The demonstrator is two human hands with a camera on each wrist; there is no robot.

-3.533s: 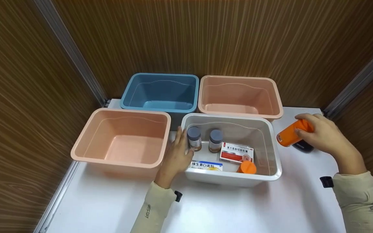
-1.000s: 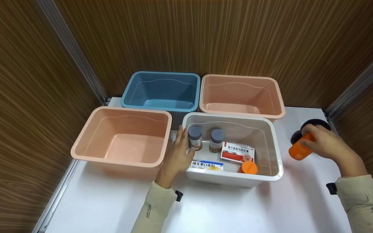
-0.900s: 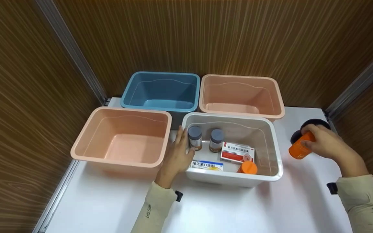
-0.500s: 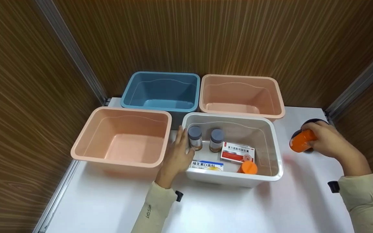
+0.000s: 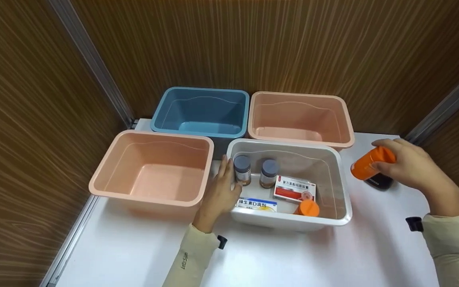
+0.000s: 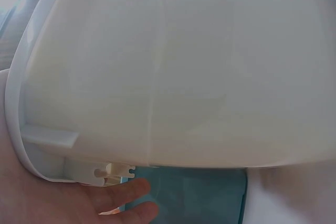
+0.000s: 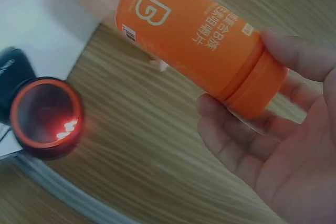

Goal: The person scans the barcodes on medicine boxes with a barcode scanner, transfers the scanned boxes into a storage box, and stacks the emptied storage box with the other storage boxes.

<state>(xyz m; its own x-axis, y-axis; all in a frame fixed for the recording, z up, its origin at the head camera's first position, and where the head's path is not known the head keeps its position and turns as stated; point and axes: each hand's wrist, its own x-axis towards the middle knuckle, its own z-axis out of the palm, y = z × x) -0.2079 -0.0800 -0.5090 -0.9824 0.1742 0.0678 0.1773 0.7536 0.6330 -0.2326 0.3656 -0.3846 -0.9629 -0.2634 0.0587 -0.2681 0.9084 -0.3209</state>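
My right hand (image 5: 410, 165) grips an orange pill bottle (image 5: 367, 164) by its cap end and holds it tilted above the table. In the right wrist view, the bottle's label and barcode show, and thumb and fingers pinch the orange cap (image 7: 258, 88). A black desktop barcode scanner (image 7: 47, 116) with a lit red window stands near this hand; the head view shows only its base (image 5: 380, 181). My left hand (image 5: 218, 195) rests along the left rim of the white bin (image 5: 289, 220), fingers fairly straight. The left wrist view shows the bin's outer wall (image 6: 173, 77) beside these fingers.
Inside the white bin are two grey-capped bottles (image 5: 242, 169), a red-and-white medicine box (image 5: 294, 189), a vitamin D drops box (image 5: 257, 204) and another orange-capped bottle (image 5: 308, 208). A blue bin (image 5: 199, 133) and two pink bins (image 5: 150, 199) stand around it. Wood-grain panels enclose the table.
My right hand has kept hold of the orange bottle, turning it near the scanner, then raising it slightly away from it. My left hand has stayed at the white bin's rim.
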